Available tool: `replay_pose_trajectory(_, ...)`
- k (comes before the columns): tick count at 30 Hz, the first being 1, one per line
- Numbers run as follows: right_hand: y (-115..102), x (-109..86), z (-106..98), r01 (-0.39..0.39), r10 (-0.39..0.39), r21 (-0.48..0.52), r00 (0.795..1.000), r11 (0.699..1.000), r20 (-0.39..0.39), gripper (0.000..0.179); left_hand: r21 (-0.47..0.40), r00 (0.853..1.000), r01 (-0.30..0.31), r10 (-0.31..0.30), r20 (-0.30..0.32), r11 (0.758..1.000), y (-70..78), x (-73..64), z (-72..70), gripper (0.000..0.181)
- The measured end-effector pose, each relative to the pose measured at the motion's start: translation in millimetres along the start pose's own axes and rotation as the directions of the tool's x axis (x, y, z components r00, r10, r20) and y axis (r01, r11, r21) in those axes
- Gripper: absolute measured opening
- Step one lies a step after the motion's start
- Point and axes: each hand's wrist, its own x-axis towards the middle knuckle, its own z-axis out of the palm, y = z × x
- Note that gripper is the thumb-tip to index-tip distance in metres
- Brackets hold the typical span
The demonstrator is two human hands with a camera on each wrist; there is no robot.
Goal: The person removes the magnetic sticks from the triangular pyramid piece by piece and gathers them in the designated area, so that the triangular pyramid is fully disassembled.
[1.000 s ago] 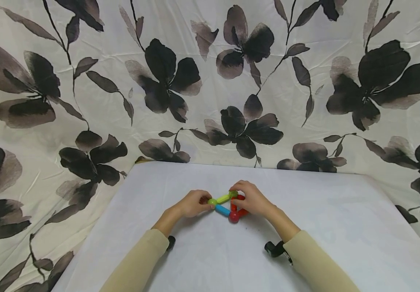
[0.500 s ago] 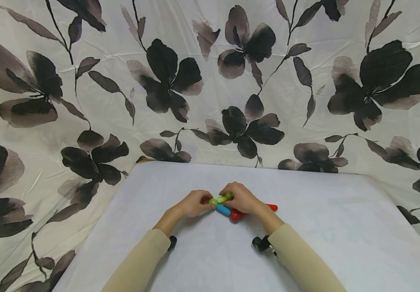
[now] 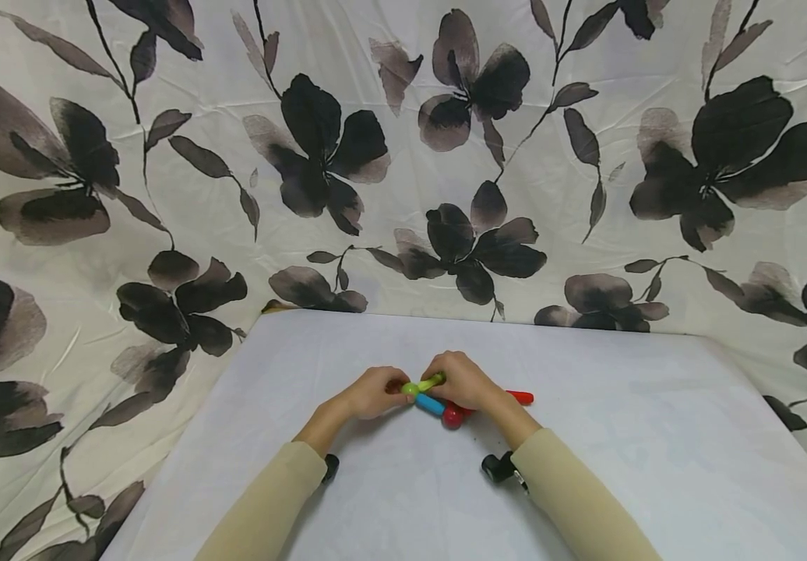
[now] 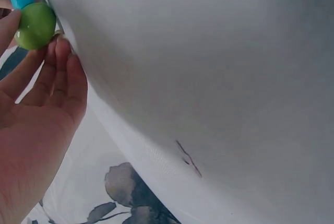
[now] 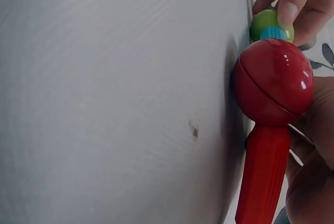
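My left hand [image 3: 377, 389] pinches a green ball [image 3: 410, 389] between thumb and fingers; the left wrist view shows this green ball [image 4: 36, 26] up close. A blue stick [image 3: 431, 404] runs from it to a red ball [image 3: 452, 418]. A yellow-green stick [image 3: 431, 382] also reaches out from the green ball, and the fingers of my right hand [image 3: 465, 382] grip its far end. Beneath the right hand, a red stick [image 5: 263, 174] joins the red ball [image 5: 274, 83], close to the table. Past the right wrist, another red piece [image 3: 521, 397] shows its end.
A white-covered table [image 3: 628, 436] lies under both hands. Behind it hangs a cloth [image 3: 389, 195] printed with dark flowers. Black wrist cameras [image 3: 498, 469] sit by the beige sleeves [image 3: 579, 491].
My right hand has shifted left along the yellow-green stick. A red piece that stood by its fingers now shows right of the wrist. My left hand has barely moved.
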Motion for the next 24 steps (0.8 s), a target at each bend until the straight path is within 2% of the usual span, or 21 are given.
replay_pose_trajectory(10, -0.8, 2.5, 1.7, -0.020, 0.020, -0.004, 1.000, 1.000, -0.012, 0.014, 0.019, 1.000, -0.016, 0.016, -0.014, 1.000, 2.2, -4.2, 0.7, 0.024)
replay_pose_trajectory(16, -0.2, 2.9, 2.0, -0.046, 0.046, -0.009, 0.998, 0.999, -0.037, 0.015, 0.021, 1.000, -0.006, 0.006, 0.000, 1.000, 2.2, -5.5, 2.0, 0.023)
replay_pose_trajectory(24, 2.3, 3.1, 2.5, -0.047, 0.047, 0.012, 0.999, 0.999, -0.024, 0.016, 0.009, 1.000, -0.014, 0.014, -0.010, 1.000, 0.5, -6.9, 5.2, 0.021)
